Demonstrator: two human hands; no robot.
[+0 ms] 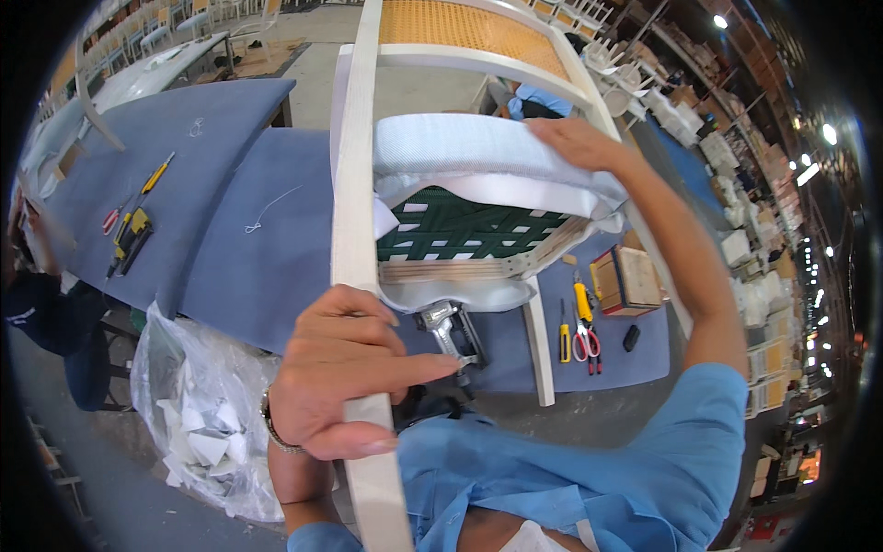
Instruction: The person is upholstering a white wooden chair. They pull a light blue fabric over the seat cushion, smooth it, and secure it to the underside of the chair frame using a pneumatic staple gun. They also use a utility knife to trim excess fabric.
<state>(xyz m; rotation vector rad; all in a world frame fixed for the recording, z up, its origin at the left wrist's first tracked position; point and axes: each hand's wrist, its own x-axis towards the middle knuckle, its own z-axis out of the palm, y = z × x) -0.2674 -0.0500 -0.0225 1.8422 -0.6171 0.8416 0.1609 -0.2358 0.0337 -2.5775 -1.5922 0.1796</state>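
A white wooden chair is tipped on the table in front of me, its woven cane back at the far side. Its seat cushion has pale blue fabric, with loose edges around green webbing underneath. My left hand is wrapped round a white chair leg near me, one finger stretched out to the right. My right hand lies flat on the cushion's far right edge, some fingertips out of sight. A metal staple gun lies below the seat, near my left hand's outstretched finger.
Right of the chair are a wooden box, a yellow-handled tool, red-handled scissors and a screwdriver. More tools lie on the blue-covered table. A plastic bag of scraps stands lower left. A co-worker is at far left.
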